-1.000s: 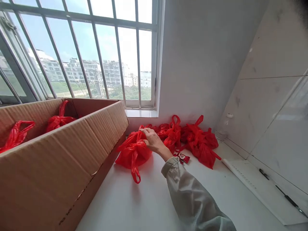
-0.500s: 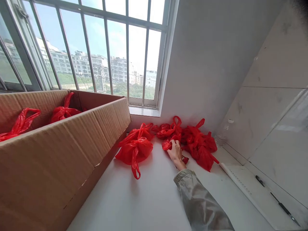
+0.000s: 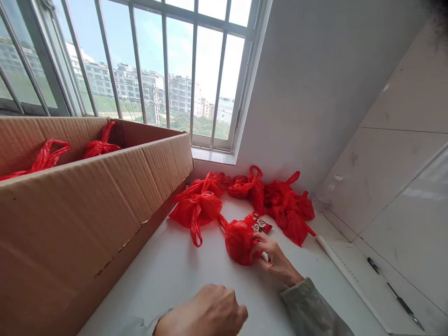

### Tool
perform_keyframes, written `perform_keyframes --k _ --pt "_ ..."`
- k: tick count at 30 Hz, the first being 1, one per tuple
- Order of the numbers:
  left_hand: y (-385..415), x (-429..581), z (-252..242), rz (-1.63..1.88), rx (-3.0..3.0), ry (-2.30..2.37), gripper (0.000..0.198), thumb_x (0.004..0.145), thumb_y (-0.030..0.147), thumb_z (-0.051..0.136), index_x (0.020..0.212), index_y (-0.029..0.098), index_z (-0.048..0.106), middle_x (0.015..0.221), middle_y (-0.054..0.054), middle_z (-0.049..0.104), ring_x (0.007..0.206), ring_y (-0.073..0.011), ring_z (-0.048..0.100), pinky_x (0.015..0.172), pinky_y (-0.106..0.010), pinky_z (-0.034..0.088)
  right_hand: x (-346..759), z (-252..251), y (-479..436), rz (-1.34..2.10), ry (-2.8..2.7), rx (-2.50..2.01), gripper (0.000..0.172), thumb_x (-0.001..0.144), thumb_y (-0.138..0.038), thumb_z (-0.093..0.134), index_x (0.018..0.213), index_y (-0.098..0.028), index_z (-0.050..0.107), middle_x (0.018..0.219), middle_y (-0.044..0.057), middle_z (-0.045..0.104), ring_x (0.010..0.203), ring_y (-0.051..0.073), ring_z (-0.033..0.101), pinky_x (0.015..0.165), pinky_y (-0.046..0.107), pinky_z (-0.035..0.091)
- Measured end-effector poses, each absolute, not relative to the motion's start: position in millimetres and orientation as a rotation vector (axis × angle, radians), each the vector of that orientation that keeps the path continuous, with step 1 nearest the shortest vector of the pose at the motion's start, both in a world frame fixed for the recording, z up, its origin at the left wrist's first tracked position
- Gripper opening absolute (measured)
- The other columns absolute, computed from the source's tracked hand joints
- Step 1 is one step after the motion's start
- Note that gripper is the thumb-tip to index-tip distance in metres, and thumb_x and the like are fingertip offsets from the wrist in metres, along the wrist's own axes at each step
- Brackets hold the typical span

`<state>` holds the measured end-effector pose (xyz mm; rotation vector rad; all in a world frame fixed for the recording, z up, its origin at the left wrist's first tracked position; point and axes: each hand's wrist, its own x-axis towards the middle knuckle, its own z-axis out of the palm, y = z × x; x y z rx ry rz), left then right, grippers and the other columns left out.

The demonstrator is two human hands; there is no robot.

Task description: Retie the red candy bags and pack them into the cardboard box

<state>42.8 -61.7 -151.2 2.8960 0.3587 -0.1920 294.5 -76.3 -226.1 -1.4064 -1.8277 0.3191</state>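
Observation:
My right hand [image 3: 275, 259] grips the right side of a small, rounded red plastic bag [image 3: 240, 242] on the white tabletop, thumb and fingers pinching its film. Just behind my fingertips lies a small dark-red packet [image 3: 262, 226] with white printing. My left hand [image 3: 210, 310] is low in the view, apart from the bag; it is blurred and its fingers are turned down out of sight. A knotted red bag [image 3: 199, 207] sits to the left of the gripped one. More red bags [image 3: 289, 207] lie bunched along the wall behind.
A tall cardboard box [image 3: 105, 205] with tied red bags inside stands at left. A barred window [image 3: 196, 70] is behind it. At right are a clear bottle [image 3: 327, 193], a white notebook [image 3: 353, 275], a black pen [image 3: 373, 265] and another slim pen [image 3: 406, 305].
My right hand has drawn one small red bag from the back group toward me. The printed packet now shows more fully. My left hand has come into view at the bottom.

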Motion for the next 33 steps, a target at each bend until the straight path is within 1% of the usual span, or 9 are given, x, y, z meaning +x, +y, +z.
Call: perform_keyframes --k 4,6,8,11,17,21,25,30,33 --pt "-25.6 50.3 -124.9 -0.341 2.908 0.806 0.015 0.088 0.024 0.071 0.097 0.012 0.070 0.095 -0.014 0.073 0.087 -0.0311 0.069 0.070 -0.034 0.046 294.8 -218.5 -79.6 0.341 -1.543 -1.442 0.012 0.075 -0.012 0.050 0.070 -0.021 0.057 0.079 0.003 0.064 0.086 0.020 0.063 0.085 0.034 0.050" --pt "-10.2 52.5 -121.3 -0.259 2.873 0.907 0.016 0.092 0.020 0.065 0.105 0.011 0.068 0.104 -0.015 0.072 0.097 -0.0322 0.068 0.079 -0.037 0.047 287.9 -210.1 -73.0 0.311 -1.409 -1.468 0.012 0.083 -0.024 0.055 0.092 -0.020 0.062 0.094 0.005 0.067 0.091 0.021 0.064 0.085 0.035 0.051" --pt "0.3 53.6 -121.9 -0.177 2.868 0.945 0.026 0.097 0.023 0.059 0.119 0.010 0.061 0.115 -0.017 0.068 0.107 -0.0323 0.065 0.087 -0.039 0.046 276.9 -203.3 -66.8 0.306 -1.380 -1.505 0.033 0.084 -0.031 0.062 0.115 -0.019 0.061 0.113 0.009 0.066 0.101 0.022 0.063 0.088 0.036 0.051" --pt "7.0 54.0 -122.2 -0.068 2.873 0.953 0.036 0.104 0.036 0.044 0.128 0.011 0.052 0.119 -0.016 0.066 0.110 -0.0305 0.063 0.088 -0.038 0.046 259.3 -196.1 -67.1 0.431 -1.591 -1.475 0.038 0.081 -0.021 0.069 0.119 -0.020 0.065 0.118 0.008 0.067 0.107 0.021 0.063 0.096 0.036 0.049" --pt "15.7 54.3 -119.6 0.059 2.849 0.901 0.048 0.107 0.038 0.019 0.089 0.018 0.059 0.089 -0.008 0.068 0.085 -0.0251 0.063 0.072 -0.033 0.040 244.0 -174.0 -100.2 0.787 -2.110 -1.358 0.030 0.077 -0.020 0.081 0.105 -0.029 0.077 0.128 0.004 0.064 0.120 0.021 0.058 0.104 0.032 0.044" --pt "25.8 55.5 -131.9 0.034 2.829 0.883 0.040 0.103 0.034 0.029 0.076 0.018 0.053 0.075 -0.005 0.063 0.069 -0.0197 0.058 0.062 -0.030 0.033 243.0 -159.3 -113.2 0.848 -2.191 -1.374 0.036 0.077 -0.022 0.081 0.111 -0.033 0.075 0.132 0.002 0.064 0.120 0.022 0.060 0.104 0.033 0.043" --pt "27.0 59.3 -144.5 -0.037 2.804 0.779 0.002 0.085 0.017 0.055 0.083 0.018 0.054 0.080 -0.004 0.065 0.070 -0.0185 0.059 0.059 -0.027 0.034 243.0 -158.4 -107.6 0.779 -2.077 -1.332 0.026 0.084 -0.015 0.070 0.106 -0.028 0.075 0.104 0.001 0.072 0.092 0.017 0.067 0.086 0.026 0.050" --pt "15.9 71.4 -155.8 -0.078 2.766 0.624 0.010 0.078 0.010 0.054 0.078 0.019 0.050 0.074 0.000 0.061 0.065 -0.0167 0.055 0.059 -0.026 0.034 250.4 -180.9 -88.7 0.445 -1.710 -1.565 0.033 0.085 -0.013 0.060 0.116 -0.022 0.068 0.119 0.007 0.065 0.099 0.019 0.062 0.091 0.031 0.048" --pt "11.7 79.5 -162.2 -0.036 2.745 0.620 0.016 0.072 0.005 0.049 0.074 0.020 0.044 0.071 0.000 0.058 0.066 -0.0161 0.053 0.059 -0.026 0.034 256.4 -192.6 -82.6 0.542 -1.740 -1.588 0.034 0.081 -0.013 0.062 0.112 -0.020 0.072 0.111 0.006 0.071 0.102 0.021 0.062 0.094 0.032 0.046"
